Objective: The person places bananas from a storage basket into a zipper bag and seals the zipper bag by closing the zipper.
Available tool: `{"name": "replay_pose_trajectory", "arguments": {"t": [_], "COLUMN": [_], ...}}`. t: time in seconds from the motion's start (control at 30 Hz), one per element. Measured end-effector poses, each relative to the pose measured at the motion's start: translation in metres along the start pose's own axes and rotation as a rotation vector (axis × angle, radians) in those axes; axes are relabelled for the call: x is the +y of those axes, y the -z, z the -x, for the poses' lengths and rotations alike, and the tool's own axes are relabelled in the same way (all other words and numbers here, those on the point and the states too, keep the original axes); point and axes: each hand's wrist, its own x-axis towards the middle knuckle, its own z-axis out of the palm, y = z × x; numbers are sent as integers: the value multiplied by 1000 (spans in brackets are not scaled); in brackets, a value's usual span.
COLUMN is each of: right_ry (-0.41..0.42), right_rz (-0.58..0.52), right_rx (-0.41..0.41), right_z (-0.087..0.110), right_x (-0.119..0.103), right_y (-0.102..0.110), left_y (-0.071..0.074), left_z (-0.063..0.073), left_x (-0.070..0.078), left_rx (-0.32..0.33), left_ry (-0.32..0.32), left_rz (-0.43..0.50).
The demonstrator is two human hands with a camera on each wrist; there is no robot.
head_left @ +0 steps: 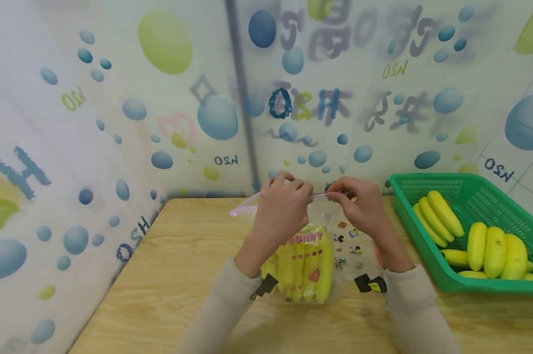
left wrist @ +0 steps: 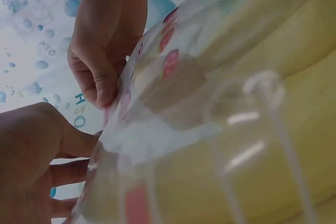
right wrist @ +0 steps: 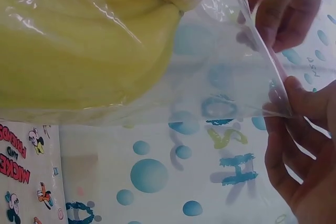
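Observation:
A clear zip bag (head_left: 299, 290) with pink print holds several yellow bananas (head_left: 293, 270) and stands on the table between the hands. Along its top runs a pale pink zip strip (head_left: 245, 207), whose end sticks out to the left. My left hand (head_left: 286, 204) grips the bag's top edge near the middle, its fingertips partly hidden behind the plastic in the left wrist view. With thumb and forefinger, my right hand (head_left: 361, 204) pinches the strip at the bag's right corner. In the right wrist view the bag's mouth edge (right wrist: 270, 59) stretches taut between both hands.
A green plastic basket (head_left: 430, 260) with more bananas (head_left: 496, 250) stands at the right. Beside the bag lies a sheet with cartoon pictures (head_left: 348, 246). The wooden table (head_left: 173, 275) meets a patterned curtain (head_left: 195, 162) at the back and left.

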Motion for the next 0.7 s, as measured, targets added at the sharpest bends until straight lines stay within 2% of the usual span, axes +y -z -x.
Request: {"name": "replay_pose_trajectory", "arguments": {"t": [0.13, 0.23, 0.5, 0.7], "right_ry": [-13, -7, 93, 109], "right_rz": [-14, -32, -131, -57], "right_rx": [-29, -46, -77, -41], "right_z": [-1, -2, 0, -1], "right_x": [1, 2, -4, -6], "right_y": [2, 4, -12, -15], "left_y": [2, 2, -4, -5], "left_z": [3, 4, 13, 15], "left_x": [-5, -5, -5, -7], "left_rx": [-58, -72, 48, 89], "left_ry": [15, 18, 0, 2], "left_rz": [65, 101, 129, 147]}}
